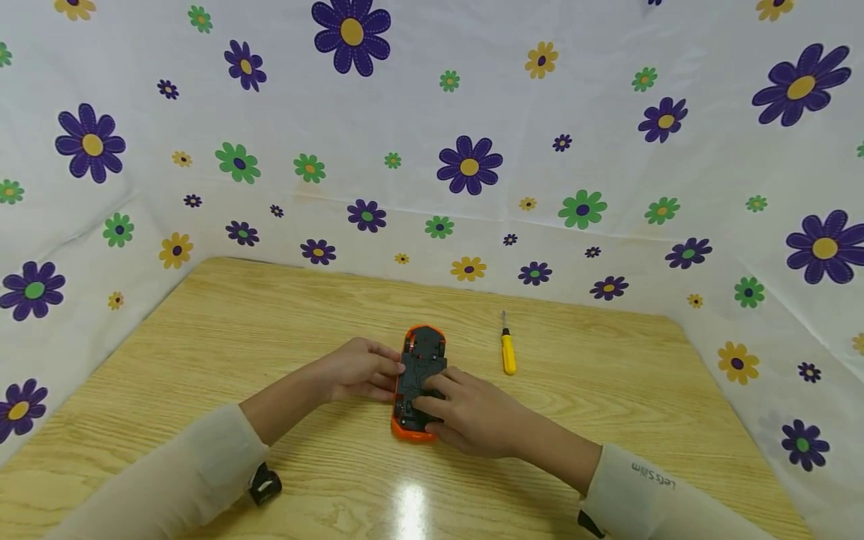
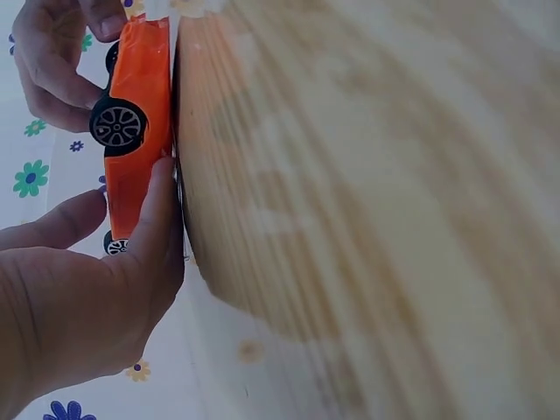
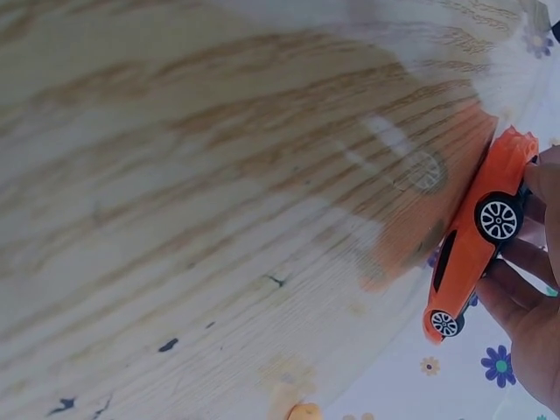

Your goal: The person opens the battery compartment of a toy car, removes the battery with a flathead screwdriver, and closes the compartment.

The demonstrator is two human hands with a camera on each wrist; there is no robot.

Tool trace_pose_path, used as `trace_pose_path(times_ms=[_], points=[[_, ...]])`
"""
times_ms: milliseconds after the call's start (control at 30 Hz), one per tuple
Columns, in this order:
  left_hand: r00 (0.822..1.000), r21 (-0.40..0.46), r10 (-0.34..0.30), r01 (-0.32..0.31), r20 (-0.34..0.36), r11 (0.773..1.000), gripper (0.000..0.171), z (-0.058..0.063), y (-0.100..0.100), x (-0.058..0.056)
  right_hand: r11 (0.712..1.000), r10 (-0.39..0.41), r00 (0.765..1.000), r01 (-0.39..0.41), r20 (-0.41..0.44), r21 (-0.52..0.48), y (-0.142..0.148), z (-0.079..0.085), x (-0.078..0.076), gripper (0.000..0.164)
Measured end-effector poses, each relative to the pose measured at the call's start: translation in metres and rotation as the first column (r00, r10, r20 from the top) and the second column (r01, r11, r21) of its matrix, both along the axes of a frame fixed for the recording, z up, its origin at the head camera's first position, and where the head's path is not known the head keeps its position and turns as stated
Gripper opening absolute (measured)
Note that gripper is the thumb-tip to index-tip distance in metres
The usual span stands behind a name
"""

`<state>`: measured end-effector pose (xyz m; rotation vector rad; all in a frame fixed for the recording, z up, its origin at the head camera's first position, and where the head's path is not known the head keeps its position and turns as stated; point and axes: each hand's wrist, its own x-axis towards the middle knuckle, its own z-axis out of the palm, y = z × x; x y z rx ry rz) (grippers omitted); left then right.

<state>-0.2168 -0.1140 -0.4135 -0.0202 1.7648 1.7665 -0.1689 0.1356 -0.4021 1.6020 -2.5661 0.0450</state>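
An orange toy car (image 1: 425, 381) lies upside down on the wooden table, its black underside facing up. My left hand (image 1: 361, 370) holds the car's left side, with the thumb by the underside edge and a finger low along the orange body (image 2: 140, 79). Over the near half of the underside is my right hand (image 1: 475, 412), its bent fingertips touching the black base and its thumb by the near end. Spoked wheels (image 3: 500, 220) show in the right wrist view. What lies directly beneath the right fingertips is hidden.
A screwdriver (image 1: 508, 354) with a yellow handle lies to the right of the car, tip pointing away. The wooden table (image 1: 270, 315) is bounded at the back and sides by a white cloth (image 1: 405, 112) with printed flowers.
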Motion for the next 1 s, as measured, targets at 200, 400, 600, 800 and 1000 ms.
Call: trace_pose_path(times_ms=[200,400,600,800,1000], points=[[0.998,0.014,-0.056,0.056,0.027,0.998,0.042,-0.003,0.001,-0.003,1.0,0.0,1.0,0.0,0.028,-0.003,0.001,0.002,0.001,0.034],[0.997,0.029,-0.071,0.069,0.043,0.997,0.039,-0.004,0.0,-0.005,1.0,0.001,0.998,0.0,0.064,-0.021,0.001,0.003,-0.002,0.034],[0.997,0.045,-0.074,0.073,0.038,0.996,0.038,-0.005,-0.001,-0.006,0.995,0.015,0.994,-0.004,0.109,-0.099,0.004,0.006,-0.008,0.034],[0.997,0.047,-0.072,0.07,0.039,0.996,0.035,-0.005,-0.001,-0.006,0.981,-0.089,0.968,0.126,0.234,-0.151,0.007,0.014,-0.018,0.034],[0.996,0.048,-0.075,0.073,0.043,0.996,0.033,-0.005,-0.001,-0.006,0.944,-0.186,0.92,0.265,0.345,-0.198,0.01,0.019,-0.029,0.036]])
